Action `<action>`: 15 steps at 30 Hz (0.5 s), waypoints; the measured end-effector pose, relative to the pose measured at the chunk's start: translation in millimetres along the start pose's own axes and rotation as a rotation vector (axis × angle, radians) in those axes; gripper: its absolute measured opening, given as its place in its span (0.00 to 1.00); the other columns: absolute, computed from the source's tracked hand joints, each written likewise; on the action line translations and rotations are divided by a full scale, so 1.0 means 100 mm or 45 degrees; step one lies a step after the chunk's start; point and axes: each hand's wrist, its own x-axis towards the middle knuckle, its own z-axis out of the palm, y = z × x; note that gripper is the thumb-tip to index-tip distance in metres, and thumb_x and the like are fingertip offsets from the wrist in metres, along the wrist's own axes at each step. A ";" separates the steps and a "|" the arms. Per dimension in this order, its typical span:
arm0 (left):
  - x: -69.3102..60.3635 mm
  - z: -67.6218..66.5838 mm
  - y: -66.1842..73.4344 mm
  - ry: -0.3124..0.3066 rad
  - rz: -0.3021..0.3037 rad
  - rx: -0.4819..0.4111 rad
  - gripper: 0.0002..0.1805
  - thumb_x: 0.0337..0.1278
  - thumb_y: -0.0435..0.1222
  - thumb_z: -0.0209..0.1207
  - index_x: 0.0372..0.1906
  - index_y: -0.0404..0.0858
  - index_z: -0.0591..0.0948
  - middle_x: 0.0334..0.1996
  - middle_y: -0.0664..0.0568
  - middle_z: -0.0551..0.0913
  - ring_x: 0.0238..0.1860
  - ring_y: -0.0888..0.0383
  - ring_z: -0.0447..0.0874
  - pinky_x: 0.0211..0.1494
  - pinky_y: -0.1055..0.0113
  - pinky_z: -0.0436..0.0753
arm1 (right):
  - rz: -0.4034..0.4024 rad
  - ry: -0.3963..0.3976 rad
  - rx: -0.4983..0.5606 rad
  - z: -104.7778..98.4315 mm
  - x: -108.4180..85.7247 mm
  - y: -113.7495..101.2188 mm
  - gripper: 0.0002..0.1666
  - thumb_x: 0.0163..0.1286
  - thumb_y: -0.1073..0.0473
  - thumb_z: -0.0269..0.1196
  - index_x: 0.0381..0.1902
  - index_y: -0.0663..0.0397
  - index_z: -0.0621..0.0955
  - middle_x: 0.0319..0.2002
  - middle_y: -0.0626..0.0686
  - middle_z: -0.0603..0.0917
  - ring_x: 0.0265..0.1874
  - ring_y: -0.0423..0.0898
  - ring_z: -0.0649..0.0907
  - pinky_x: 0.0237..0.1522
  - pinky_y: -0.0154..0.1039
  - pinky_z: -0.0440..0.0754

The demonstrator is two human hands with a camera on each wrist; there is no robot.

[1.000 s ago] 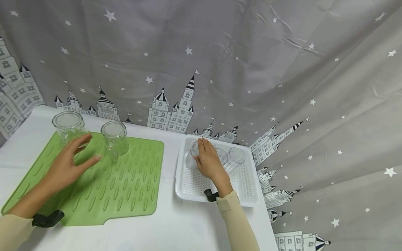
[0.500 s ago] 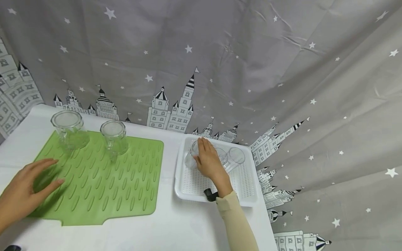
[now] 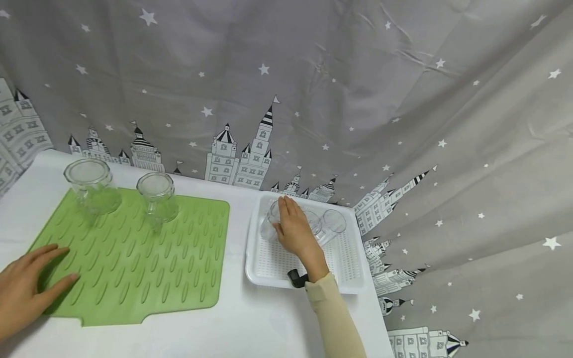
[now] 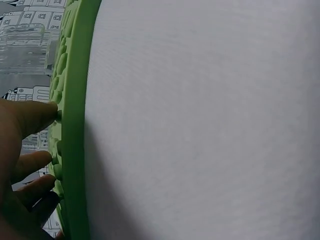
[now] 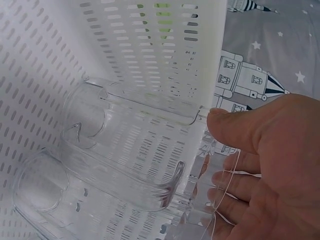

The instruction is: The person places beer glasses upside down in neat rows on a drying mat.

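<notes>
My right hand (image 3: pixel 295 228) is in the white perforated basket (image 3: pixel 267 279), holding a clear glass mug (image 3: pixel 268 229) at its left side. The right wrist view shows the thumb at the glass's rim and the other fingers seen through clear glass. Beside that hand are more clear glasses (image 3: pixel 334 222) in the basket. On the left, my left hand (image 3: pixel 22 293) lies with fingers spread at the near left edge of the green ribbed mat (image 3: pixel 179 263); its fingertips touch the mat in the left wrist view. It holds nothing.
Two clear glass mugs, a wider one (image 3: pixel 91 186) and a narrower one (image 3: pixel 156 199), stand along the mat's back edge. A white cloth (image 3: pixel 237 318) covers the table. Behind it hangs a grey curtain (image 3: pixel 358 74) with stars and castles.
My left hand has moved from near the two mugs back toward the near left of the mat and come down onto it. The right hand has stayed at the glass in the basket.
</notes>
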 end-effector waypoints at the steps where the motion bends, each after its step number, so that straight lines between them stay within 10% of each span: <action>1: -0.01 0.01 0.00 0.002 -0.005 -0.004 0.45 0.73 0.51 0.66 0.78 0.25 0.64 0.80 0.20 0.55 0.80 0.17 0.48 0.81 0.17 0.45 | -0.001 0.000 -0.006 0.00 0.00 0.00 0.42 0.83 0.56 0.61 0.83 0.70 0.59 0.83 0.70 0.63 0.84 0.68 0.64 0.88 0.61 0.62; 15: -0.05 -0.10 0.11 -0.023 0.043 -0.009 0.42 0.77 0.48 0.63 0.78 0.24 0.63 0.79 0.18 0.56 0.80 0.17 0.48 0.84 0.21 0.44 | 0.019 -0.036 0.028 -0.06 0.01 0.00 0.43 0.83 0.55 0.62 0.84 0.68 0.59 0.83 0.69 0.63 0.84 0.66 0.63 0.88 0.60 0.62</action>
